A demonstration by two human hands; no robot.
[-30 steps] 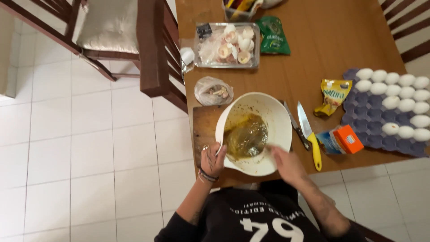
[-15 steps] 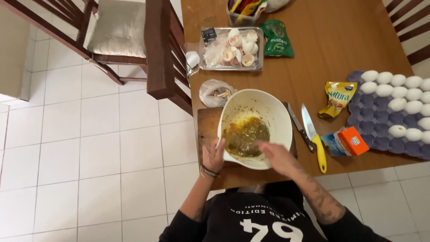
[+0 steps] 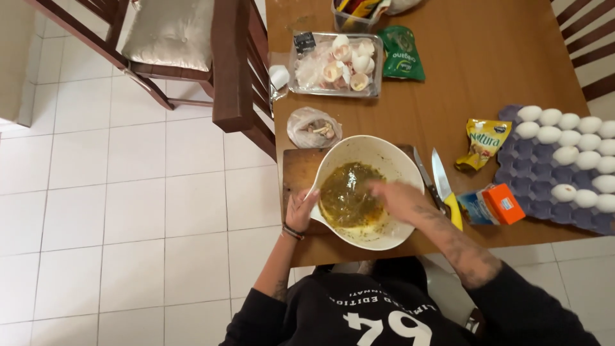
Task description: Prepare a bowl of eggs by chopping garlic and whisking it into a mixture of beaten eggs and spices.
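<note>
Right now the left hand [image 3: 300, 210] grips the white bowl's [image 3: 384, 154] left rim; the blurred right hand [image 3: 397, 198] hovers over its green mixture [image 3: 346, 195], grip unclear.

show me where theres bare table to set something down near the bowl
Bare wood lies between the green packet, the yellow packet and the white bowl. Crowded spots: knives right of the bowl, egg tray at the right edge, eggshell tray behind.
</note>
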